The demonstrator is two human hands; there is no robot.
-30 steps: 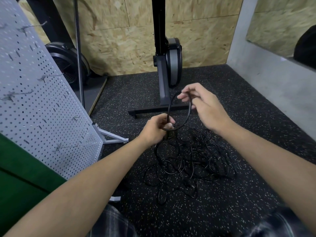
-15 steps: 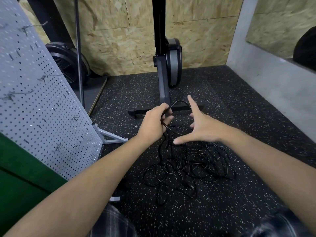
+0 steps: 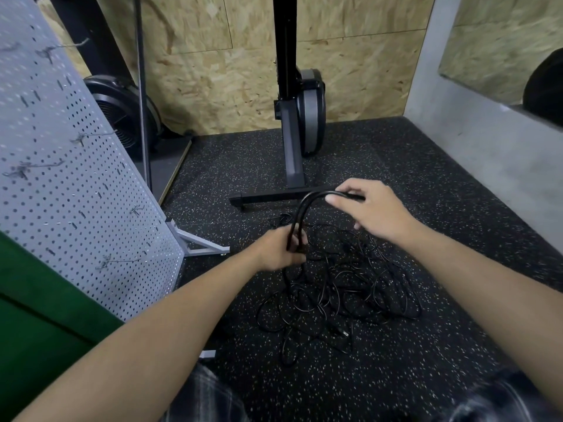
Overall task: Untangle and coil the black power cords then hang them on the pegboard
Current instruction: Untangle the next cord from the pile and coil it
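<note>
Tangle (image 3: pixel 338 287) on the floor (image 3: pixel 426 370), just under my fingers, mostly unsorted. Left hand (image 3: pixel 278 251) clenched round gathered strands of one cord (image 3: pixel 304 205). Right hand (image 3: pixel 371 211) pinches the same cord farther out, with an arch of it standing between the two. Coiling step, early I'd say: one loop forming. Next: bring the arch back to the left fingers and tease more slack out of the pile without dragging knots tight. Pegboard (image 3: pixel 76 178) well off left of my left hand, no cords on it.
</note>
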